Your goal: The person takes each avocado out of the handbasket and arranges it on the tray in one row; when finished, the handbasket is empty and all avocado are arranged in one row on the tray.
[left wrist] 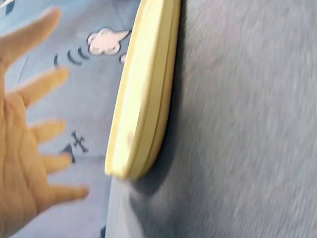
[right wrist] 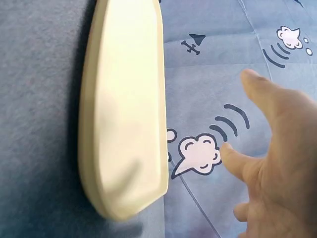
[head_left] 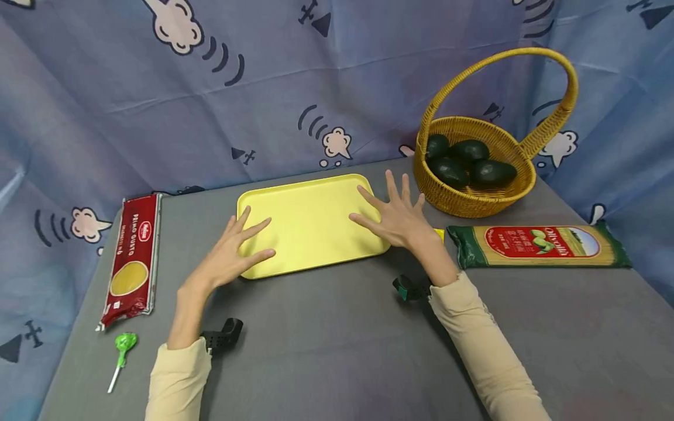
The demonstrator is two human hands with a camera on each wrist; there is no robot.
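The tray (head_left: pixel 310 225) lies on the table (head_left: pixel 326 356) — left hand (head_left: pixel 226 251) above its left end, right hand (head_left: pixel 397 217) above its right — both empty, fingers spread wide.

Left forearm (head_left: pixel 181 374) and right forearm (head_left: pixel 487 351) both reach forward, slanting inward. Left hand (head_left: pixel 227 250) has its fingers (head_left: pixel 257 228) splayed wide, right hand (head_left: pixel 399 216) sits a bit farther forward, spread too, thumbs (head_left: pixel 364 223) kinda facing each other.
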